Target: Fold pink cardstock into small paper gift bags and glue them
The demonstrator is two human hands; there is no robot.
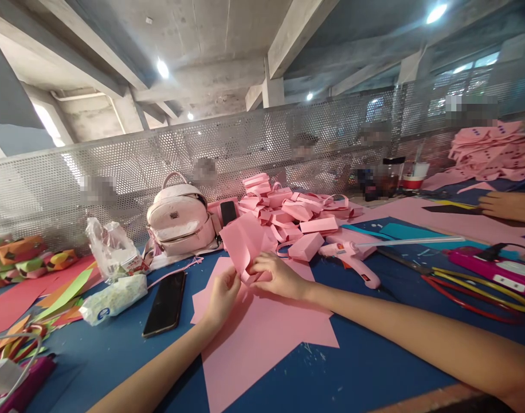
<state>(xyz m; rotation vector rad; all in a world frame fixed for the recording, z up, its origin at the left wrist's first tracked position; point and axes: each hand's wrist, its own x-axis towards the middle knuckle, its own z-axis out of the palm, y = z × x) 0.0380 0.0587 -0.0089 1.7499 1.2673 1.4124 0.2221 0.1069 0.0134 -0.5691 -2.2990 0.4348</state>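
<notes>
Between my two hands a pink paper sheet [241,238] stands up, bent and partly folded. My left hand [223,292] pinches its lower left edge. The fingers of my right hand [279,276] are curled around its lower right side, and some fingertips are hidden behind the paper. Below my hands, larger pink sheets [254,361] lie flat on the blue table. Just beyond is a heap of folded pink paper boxes [292,209]. To the right of my right hand rests a pink glue gun [351,258] with a clear glue stick in its back.
A black phone [164,304], a tissue pack [114,299] and a pink backpack [183,215] are on the left. Scissors [473,287] and a magenta power strip [494,269] lie right. Another person's hand [509,205] is at the right edge. A perforated metal screen [245,137] stands behind.
</notes>
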